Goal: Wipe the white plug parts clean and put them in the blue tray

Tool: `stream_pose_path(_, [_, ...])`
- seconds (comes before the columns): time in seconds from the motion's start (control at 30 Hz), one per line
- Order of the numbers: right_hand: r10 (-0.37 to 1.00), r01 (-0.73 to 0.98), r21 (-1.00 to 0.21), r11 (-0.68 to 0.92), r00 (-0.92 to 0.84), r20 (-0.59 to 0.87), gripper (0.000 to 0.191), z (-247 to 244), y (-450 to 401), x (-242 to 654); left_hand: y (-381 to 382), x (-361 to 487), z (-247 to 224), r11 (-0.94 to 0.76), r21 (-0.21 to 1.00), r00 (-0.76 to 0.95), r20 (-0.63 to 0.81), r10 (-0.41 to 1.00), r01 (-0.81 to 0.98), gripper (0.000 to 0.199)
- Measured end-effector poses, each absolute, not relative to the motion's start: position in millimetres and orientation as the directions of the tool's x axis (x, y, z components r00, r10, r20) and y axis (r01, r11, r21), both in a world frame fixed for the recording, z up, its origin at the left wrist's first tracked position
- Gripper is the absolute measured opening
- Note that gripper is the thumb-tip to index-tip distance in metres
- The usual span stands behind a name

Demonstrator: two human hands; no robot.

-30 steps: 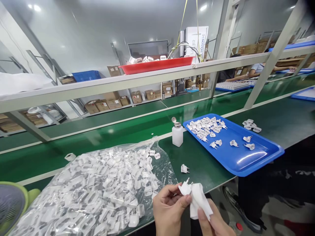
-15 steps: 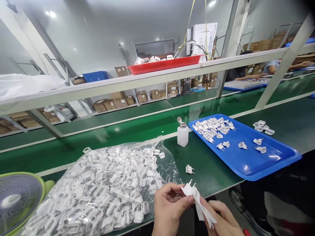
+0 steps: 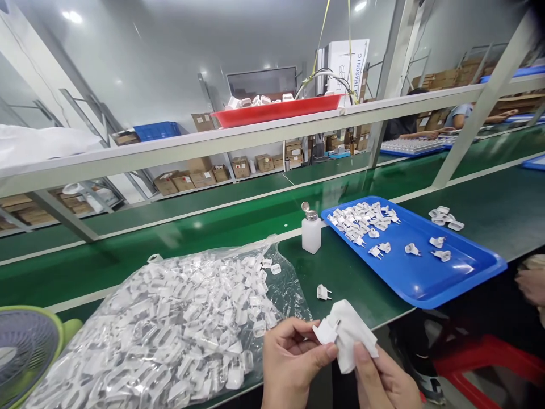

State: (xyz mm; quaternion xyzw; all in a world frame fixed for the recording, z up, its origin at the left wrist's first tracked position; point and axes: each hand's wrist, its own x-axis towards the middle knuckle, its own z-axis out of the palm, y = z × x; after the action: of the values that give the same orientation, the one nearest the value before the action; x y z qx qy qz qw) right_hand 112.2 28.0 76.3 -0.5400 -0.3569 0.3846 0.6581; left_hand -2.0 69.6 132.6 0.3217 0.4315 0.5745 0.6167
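Near the bench's front edge, my left hand (image 3: pixel 293 358) pinches a white two-pin plug housing (image 3: pixel 326 331) between thumb and fingers. My right hand (image 3: pixel 383 378) grips a white cloth or tissue (image 3: pixel 351 335), which lies against the plug's pin side and partly covers the pins. Just beyond my hands, a single loose plug housing (image 3: pixel 323 292) rests on the green bench. Left of my hands spreads a clear plastic bag (image 3: pixel 293 284) heaped with white plastic shells (image 3: pixel 204 318). To the right, a blue tray (image 3: pixel 460 284) carries many white plug housings (image 3: pixel 361 218).
A white pump bottle (image 3: pixel 311 234) with its lid up stands beside the tray. Some white shells (image 3: pixel 445 217) lie behind it. A green fan (image 3: pixel 34 352) is at far left. A shelf rail with a red tray (image 3: pixel 281 109) crosses above. Another person's hand (image 3: pixel 532 278) shows at right.
My right hand has turned the cloth from a narrow folded edge to a broad face over the plug's pins. The view has shifted slightly, and another person's hand has appeared at right.
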Motion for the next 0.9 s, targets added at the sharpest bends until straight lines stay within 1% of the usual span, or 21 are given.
stream_pose_path(0.07, [0.954,-0.422,-0.899,0.117,0.299,-0.016,0.038,71,34,110,70,-1,133,0.144,0.889,-0.006,-0.162,0.987,-0.434,0.036])
stream_pose_path(0.13, [0.976,-0.610,-0.788,0.084,0.210,-0.058,0.034,69,41,110,71,0,133,0.154,0.887,0.006,-0.168,0.986,-0.436,0.036])
stream_pose_path(0.2, [0.976,-0.683,-0.729,0.056,0.191,-0.103,0.031,70,47,111,71,1,134,0.157,0.884,0.007,-0.172,0.985,-0.441,0.037])
stream_pose_path(0.27, [0.959,-0.666,-0.742,0.077,0.252,-0.126,0.031,72,49,112,71,2,134,0.155,0.882,0.000,-0.174,0.985,-0.445,0.037])
stream_pose_path(0.3, [0.941,-0.608,-0.786,0.113,0.320,-0.113,0.030,73,48,112,71,2,134,0.153,0.882,-0.011,-0.176,0.984,-0.445,0.036])
stream_pose_path(0.33, [0.914,-0.504,-0.848,0.164,0.401,-0.061,0.029,74,45,112,71,2,135,0.151,0.884,-0.022,-0.179,0.984,-0.443,0.036])
stream_pose_path(0.37, [0.881,-0.350,-0.907,0.232,0.471,0.044,0.027,75,42,111,70,2,135,0.147,0.885,-0.031,-0.179,0.983,-0.443,0.035])
stream_pose_path(0.4, [0.843,-0.161,-0.936,0.313,0.500,0.196,0.026,76,39,111,70,2,135,0.140,0.886,-0.040,-0.176,0.984,-0.443,0.035])
stream_pose_path(0.43, [0.801,0.033,-0.916,0.401,0.471,0.368,0.027,77,37,111,70,1,136,0.133,0.888,-0.049,-0.172,0.984,-0.441,0.035])
stream_pose_path(0.47, [0.754,0.197,-0.848,0.491,0.392,0.527,0.030,79,36,113,69,0,136,0.126,0.891,-0.056,-0.167,0.984,-0.437,0.034])
stream_pose_path(0.5, [0.703,0.314,-0.758,0.572,0.289,0.650,0.035,81,36,116,69,-1,136,0.120,0.894,-0.063,-0.163,0.985,-0.432,0.034])
stream_pose_path(0.53, [0.655,0.392,-0.665,0.635,0.183,0.733,0.041,82,37,120,69,-1,136,0.115,0.898,-0.071,-0.160,0.985,-0.424,0.034])
stream_pose_path(0.6, [0.583,0.502,-0.502,0.705,-0.007,0.812,0.054,86,43,133,68,-3,135,0.109,0.906,-0.087,-0.157,0.984,-0.410,0.034])
stream_pose_path(0.63, [0.567,0.554,-0.444,0.704,-0.062,0.821,0.059,87,47,139,68,-4,134,0.107,0.907,-0.091,-0.156,0.984,-0.407,0.034])
stream_pose_path(0.67, [0.565,0.608,-0.412,0.679,-0.074,0.822,0.061,87,50,145,67,-4,133,0.106,0.907,-0.094,-0.157,0.983,-0.407,0.035])
stream_pose_path(0.7, [0.578,0.656,-0.419,0.628,-0.033,0.815,0.059,88,52,148,67,-4,133,0.106,0.907,-0.097,-0.158,0.983,-0.407,0.036])
stream_pose_path(0.73, [0.601,0.684,-0.470,0.557,0.058,0.797,0.054,88,52,149,66,-4,132,0.108,0.906,-0.099,-0.161,0.982,-0.409,0.037])
stream_pose_path(0.77, [0.631,0.678,-0.560,0.476,0.181,0.755,0.047,88,51,148,66,-4,131,0.110,0.905,-0.100,-0.164,0.981,-0.410,0.037])
stream_pose_path(0.83, [0.702,0.548,-0.768,0.331,0.400,0.588,0.035,88,44,138,65,-4,130,0.107,0.904,-0.098,-0.162,0.982,-0.414,0.038])
stream_pose_path(0.9, [0.787,0.327,-0.920,0.215,0.500,0.361,0.034,88,35,122,65,-3,129,0.105,0.901,-0.084,-0.154,0.985,-0.421,0.038])
